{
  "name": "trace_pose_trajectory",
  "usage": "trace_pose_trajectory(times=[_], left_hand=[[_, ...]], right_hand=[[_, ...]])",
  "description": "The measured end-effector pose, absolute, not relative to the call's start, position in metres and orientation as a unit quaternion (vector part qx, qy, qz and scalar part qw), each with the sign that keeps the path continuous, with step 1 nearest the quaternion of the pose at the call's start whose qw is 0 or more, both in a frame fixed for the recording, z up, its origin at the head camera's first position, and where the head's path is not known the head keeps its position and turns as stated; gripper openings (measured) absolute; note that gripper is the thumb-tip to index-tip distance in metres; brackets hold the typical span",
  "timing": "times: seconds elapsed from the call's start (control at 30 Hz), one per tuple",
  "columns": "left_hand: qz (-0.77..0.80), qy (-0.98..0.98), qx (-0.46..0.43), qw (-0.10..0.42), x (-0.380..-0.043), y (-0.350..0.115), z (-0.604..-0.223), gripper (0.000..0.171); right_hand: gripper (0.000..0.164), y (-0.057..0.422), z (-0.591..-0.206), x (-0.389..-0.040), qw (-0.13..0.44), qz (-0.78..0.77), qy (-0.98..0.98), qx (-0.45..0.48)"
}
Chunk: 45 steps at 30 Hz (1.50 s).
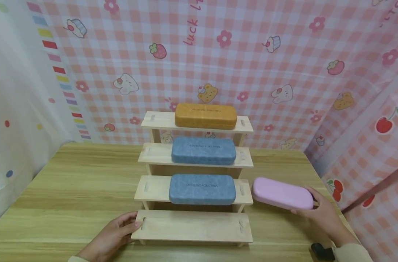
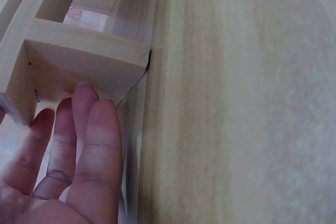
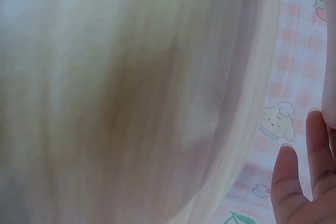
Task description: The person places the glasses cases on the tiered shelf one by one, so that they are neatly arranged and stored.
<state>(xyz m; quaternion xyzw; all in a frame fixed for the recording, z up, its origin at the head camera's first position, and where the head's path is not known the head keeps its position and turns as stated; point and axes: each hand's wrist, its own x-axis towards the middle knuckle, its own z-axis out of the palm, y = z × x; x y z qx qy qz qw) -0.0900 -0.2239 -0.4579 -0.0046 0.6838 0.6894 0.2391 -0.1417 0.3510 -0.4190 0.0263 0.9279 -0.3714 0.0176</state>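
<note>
A tiered wooden display stand (image 1: 194, 226) stands on the table, with its lowest shelf bare. My left hand (image 1: 115, 233) grips that shelf at its left end, thumb on top; in the left wrist view the fingers (image 2: 100, 150) reach to the side support. To the right of the stand, my right hand (image 1: 325, 216) holds a pink glasses case (image 1: 282, 193) by its right end, above the table. Only a strip of the case shows in the right wrist view. An orange-brown glasses case (image 1: 205, 116) lies on the top shelf, and blue glasses cases (image 1: 203, 151) lie on the two middle shelves.
The wood-grain table (image 1: 71, 189) reaches back to a pink checked cloth (image 1: 192, 65). More patterned cloth (image 1: 379, 160) hangs along the right side, and a pale dotted cloth (image 1: 15, 109) along the left. A black strap piece (image 1: 322, 251) sits at the right wrist.
</note>
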Motion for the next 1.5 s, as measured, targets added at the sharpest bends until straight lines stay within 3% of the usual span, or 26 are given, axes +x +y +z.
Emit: trace_pose_trajectory(times=[0.17,0.43,0.73,1.07,1.5], left_hand=[[0.688,0.686,-0.009,0.237,-0.089,-0.224,-0.458,0.067],[0.687,0.686,-0.009,0.238,-0.089,-0.224,-0.458,0.068],[0.686,0.687,-0.008,0.239,-0.089,-0.224,-0.458,0.068],[0.686,0.689,-0.014,0.234,-0.089,-0.224,-0.458,0.068],[0.685,0.692,-0.009,0.228,-0.089,-0.223,-0.457,0.065]], right_hand=[[0.082,0.356,-0.420,-0.131,-0.015,-0.357,0.934,0.011],[0.093,0.364,-0.417,-0.111,0.030,-0.379,0.923,0.064],[0.075,0.364,-0.425,-0.093,-0.032,-0.423,0.906,0.010],[0.079,0.356,-0.426,-0.078,0.010,-0.402,0.915,0.026],[0.076,0.327,-0.430,-0.063,-0.036,-0.446,0.894,-0.026]])
